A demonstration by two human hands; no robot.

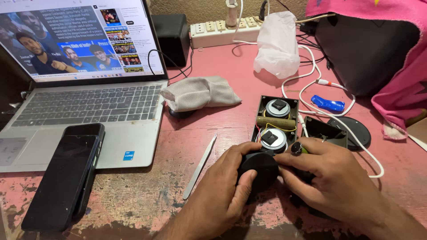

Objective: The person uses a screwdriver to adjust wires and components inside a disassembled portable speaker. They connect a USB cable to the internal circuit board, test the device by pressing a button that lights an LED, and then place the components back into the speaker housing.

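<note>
My left hand (220, 189) and my right hand (331, 180) both grip a round black part (259, 168) at the near edge of a worn pink table (231, 120). A ring shows on a finger of the right hand. Just beyond my fingers lies an opened black speaker casing (276, 121) with two round drivers, a brown cylinder and coloured wires inside. Metal tweezers (200, 165) rest on the table to the left of my left hand.
An open laptop (84, 104) stands at the left with a black phone (66, 175) lying on its palm rest. A grey cloth pouch (200, 93), white power strip (222, 31), white plastic bag (278, 44), white cable (351, 138), blue object (328, 104), black disc (356, 131) and pink cloth (400, 84) surround the casing.
</note>
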